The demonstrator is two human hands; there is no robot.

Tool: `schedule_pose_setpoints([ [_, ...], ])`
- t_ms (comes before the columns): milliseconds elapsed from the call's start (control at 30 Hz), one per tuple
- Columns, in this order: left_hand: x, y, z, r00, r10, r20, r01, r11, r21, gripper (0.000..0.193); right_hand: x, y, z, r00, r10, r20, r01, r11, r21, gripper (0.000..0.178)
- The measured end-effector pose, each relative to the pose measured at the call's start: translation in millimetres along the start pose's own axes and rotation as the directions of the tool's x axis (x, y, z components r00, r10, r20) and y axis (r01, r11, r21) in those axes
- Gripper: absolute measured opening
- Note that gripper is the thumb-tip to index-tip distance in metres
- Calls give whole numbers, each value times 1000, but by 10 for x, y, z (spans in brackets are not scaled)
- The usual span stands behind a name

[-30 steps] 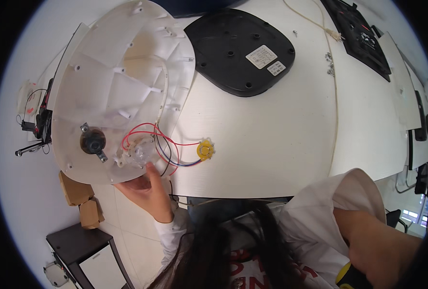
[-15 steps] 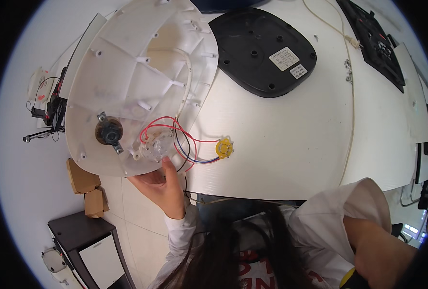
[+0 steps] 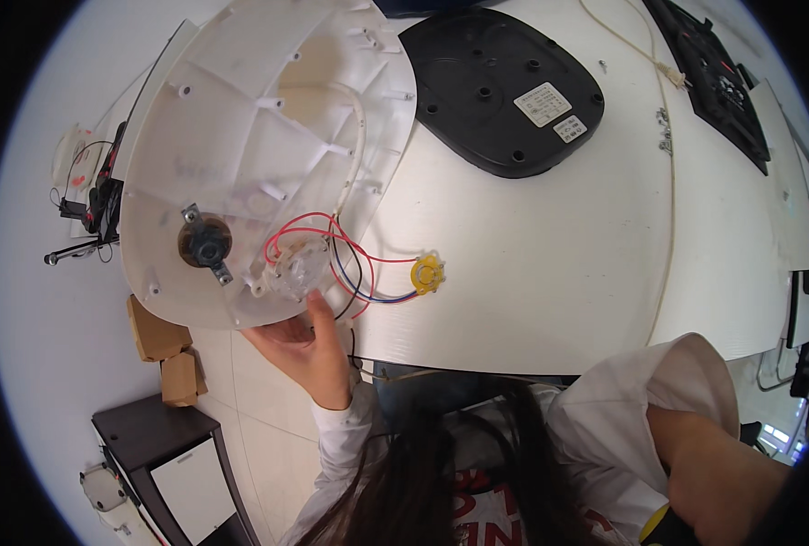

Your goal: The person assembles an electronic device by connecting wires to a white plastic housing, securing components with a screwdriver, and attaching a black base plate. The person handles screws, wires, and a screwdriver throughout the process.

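At left, the left hand (image 3: 311, 357) clasps a white shell (image 3: 227, 150) containing a dark fitting (image 3: 208, 246) and clear dome (image 3: 300, 269); lower right, I cannot tell the right hand (image 3: 727, 478)'s grip.

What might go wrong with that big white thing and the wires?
The white shell seems to stick out past the table's edge, so it might tip if the left hand lets go. The thin wires run from the shell to the yellow disc, so a tug could pull one loose. The little screws lie loose on the table, so a bump might scatter them.
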State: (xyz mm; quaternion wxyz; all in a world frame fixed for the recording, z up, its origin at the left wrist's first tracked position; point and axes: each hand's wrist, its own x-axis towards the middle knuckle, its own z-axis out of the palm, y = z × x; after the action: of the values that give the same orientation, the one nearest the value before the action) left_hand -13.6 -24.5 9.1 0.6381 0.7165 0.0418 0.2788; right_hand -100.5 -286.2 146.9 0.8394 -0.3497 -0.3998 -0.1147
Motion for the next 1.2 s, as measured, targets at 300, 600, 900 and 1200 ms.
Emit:
schedule_pose_setpoints([
  [300, 7, 5, 32, 999, 33, 4, -33, 999, -1, 62, 12, 14, -13, 1000, 7, -11, -7, 1000, -7, 19],
  [600, 5, -6, 18, 997, 71, 6, -71, 997, 21, 59, 17, 33, -55, 999, 24, -21, -24, 999, 24, 22],
  [900, -17, -24, -22, 1000, 15, 7, -15, 1000, -7, 59, -536, -80, -460, 702, 57, -710, -487, 766, -420, 25],
  [1200, 3, 40, -8, 999, -52, 16, 52, 998, -22, 65, -748, 43, -584, 720, -113, -685, -660, -415, -626, 52],
])
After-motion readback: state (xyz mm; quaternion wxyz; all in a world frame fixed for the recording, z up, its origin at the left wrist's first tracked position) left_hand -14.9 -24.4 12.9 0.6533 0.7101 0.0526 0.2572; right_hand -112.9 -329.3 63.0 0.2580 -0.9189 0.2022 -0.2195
